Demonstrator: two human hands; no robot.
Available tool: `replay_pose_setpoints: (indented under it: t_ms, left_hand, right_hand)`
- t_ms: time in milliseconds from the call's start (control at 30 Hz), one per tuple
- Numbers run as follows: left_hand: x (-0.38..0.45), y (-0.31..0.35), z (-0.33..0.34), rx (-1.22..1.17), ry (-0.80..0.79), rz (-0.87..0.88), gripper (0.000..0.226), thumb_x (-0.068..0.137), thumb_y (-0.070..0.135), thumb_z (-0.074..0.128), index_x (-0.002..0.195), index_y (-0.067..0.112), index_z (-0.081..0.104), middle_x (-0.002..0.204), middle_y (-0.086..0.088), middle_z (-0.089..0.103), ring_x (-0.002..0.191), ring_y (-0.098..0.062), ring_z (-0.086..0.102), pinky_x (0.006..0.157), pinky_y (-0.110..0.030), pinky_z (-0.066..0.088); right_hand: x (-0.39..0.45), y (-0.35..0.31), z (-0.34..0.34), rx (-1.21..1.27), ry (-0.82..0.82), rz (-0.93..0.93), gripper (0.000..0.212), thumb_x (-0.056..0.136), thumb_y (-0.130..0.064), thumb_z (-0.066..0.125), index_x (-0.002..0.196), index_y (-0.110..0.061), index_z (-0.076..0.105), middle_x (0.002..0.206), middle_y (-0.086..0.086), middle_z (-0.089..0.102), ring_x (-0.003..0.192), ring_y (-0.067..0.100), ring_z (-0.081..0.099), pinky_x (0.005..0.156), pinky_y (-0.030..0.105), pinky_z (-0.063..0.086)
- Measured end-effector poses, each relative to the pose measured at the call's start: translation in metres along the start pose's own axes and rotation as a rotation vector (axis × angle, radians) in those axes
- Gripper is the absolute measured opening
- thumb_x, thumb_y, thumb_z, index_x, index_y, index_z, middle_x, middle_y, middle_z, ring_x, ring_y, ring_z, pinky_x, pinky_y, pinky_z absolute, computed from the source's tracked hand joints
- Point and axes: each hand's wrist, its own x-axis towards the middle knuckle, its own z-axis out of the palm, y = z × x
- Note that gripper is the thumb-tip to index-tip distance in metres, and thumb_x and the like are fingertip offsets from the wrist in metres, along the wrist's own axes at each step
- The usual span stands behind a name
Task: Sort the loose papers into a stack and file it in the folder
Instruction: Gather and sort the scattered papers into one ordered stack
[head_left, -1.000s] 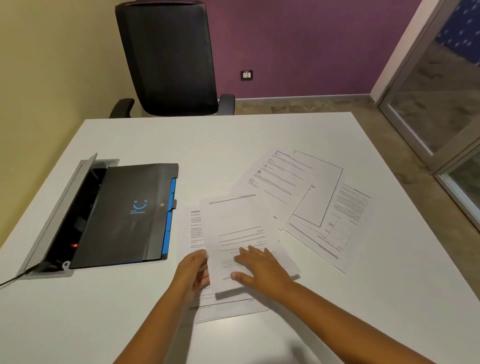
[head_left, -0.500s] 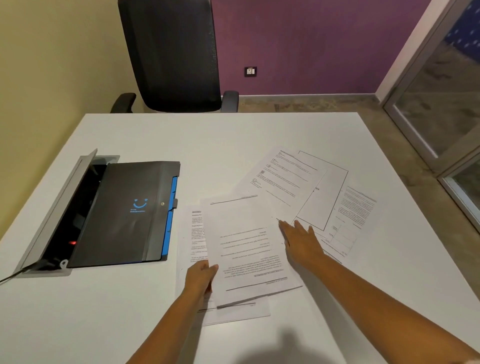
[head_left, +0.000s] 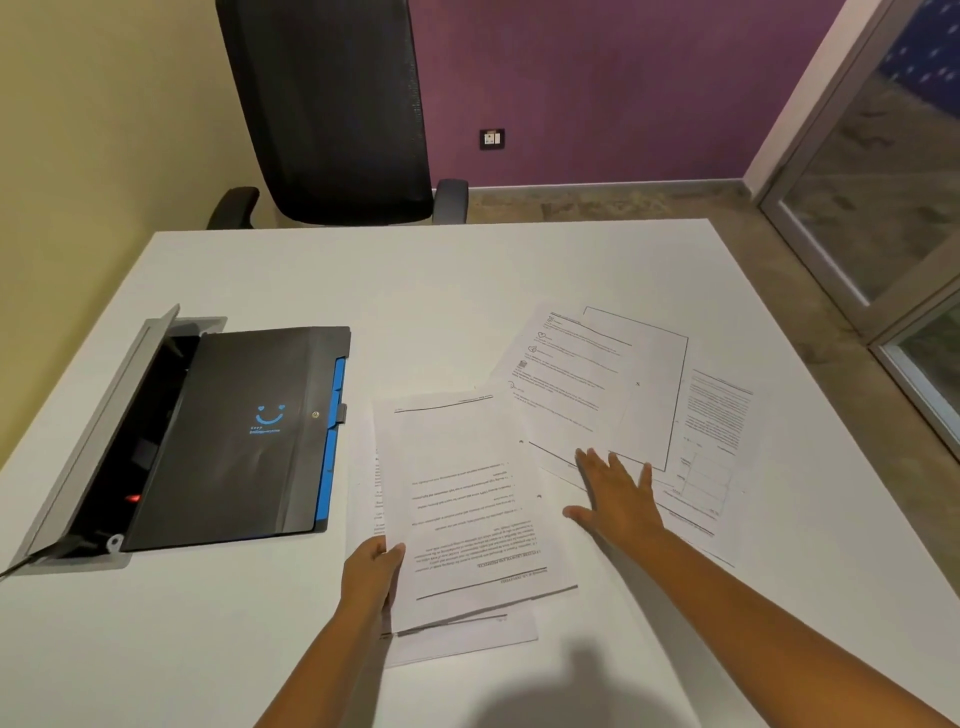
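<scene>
A small stack of printed sheets (head_left: 462, 499) lies near the table's front, and my left hand (head_left: 371, 571) grips its lower left corner, thumb on top. Right of it, three loose sheets fan out: a page with icons (head_left: 566, 374), a bordered sheet (head_left: 649, 384) under it, and a text-and-table page (head_left: 711, 441) at the far right. My right hand (head_left: 618, 493) lies flat with fingers spread on the lower edge of these loose sheets. A closed black folder (head_left: 234, 436) with a blue smiley and blue tabs lies at the left.
The folder partly covers an open grey cable box (head_left: 104, 421) set in the white table (head_left: 415, 280). A black office chair (head_left: 332, 109) stands behind the far edge. A glass door is at the right.
My right hand left the near stack and moved right and forward onto the loose sheets. My left hand kept its grip and the stack squared up slightly.
</scene>
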Motion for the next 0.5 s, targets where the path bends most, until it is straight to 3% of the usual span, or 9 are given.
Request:
replay_pose_setpoints:
  t_ms: [167, 367, 433, 500]
  left_hand:
    - [0.0, -0.001, 0.0, 0.003, -0.003, 0.002, 0.009, 0.093, 0.014, 0.05, 0.093, 0.007, 0.056, 0.109, -0.019, 0.063, 0.096, -0.034, 0.06, 0.088, -0.043, 0.052]
    - [-0.001, -0.002, -0.001, 0.008, -0.009, 0.003, 0.01, 0.093, 0.014, 0.05, 0.096, 0.006, 0.055, 0.109, -0.018, 0.063, 0.095, -0.032, 0.059, 0.09, -0.044, 0.05]
    - [-0.001, -0.002, -0.001, 0.009, -0.012, 0.004, 0.009, 0.093, 0.014, 0.05, 0.094, 0.006, 0.055, 0.108, -0.018, 0.063, 0.093, -0.031, 0.059, 0.089, -0.043, 0.05]
    - [-0.001, -0.001, -0.001, 0.021, -0.016, 0.009, 0.01, 0.093, 0.014, 0.05, 0.094, 0.006, 0.055, 0.109, -0.019, 0.063, 0.094, -0.032, 0.059, 0.09, -0.044, 0.05]
  right_hand:
    - [-0.004, -0.007, 0.002, 0.06, 0.065, 0.077, 0.068, 0.092, -0.05, 0.046, 0.149, -0.029, 0.015, 0.157, -0.006, 0.02, 0.147, 0.02, 0.011, 0.113, 0.061, -0.001]
    - [-0.011, -0.012, 0.006, -0.003, 0.139, 0.071, 0.048, 0.1, -0.036, 0.035, 0.146, -0.027, 0.027, 0.153, -0.007, 0.031, 0.144, 0.018, 0.023, 0.116, 0.054, 0.006]
    - [-0.011, -0.011, 0.006, -0.028, 0.161, 0.045, 0.041, 0.101, -0.029, 0.035, 0.142, -0.024, 0.035, 0.148, -0.004, 0.041, 0.14, 0.019, 0.033, 0.117, 0.048, 0.012]
    - [-0.012, -0.011, 0.006, -0.052, 0.225, -0.01, 0.03, 0.098, -0.019, 0.04, 0.126, -0.016, 0.051, 0.127, 0.005, 0.061, 0.122, 0.024, 0.052, 0.116, 0.044, 0.023]
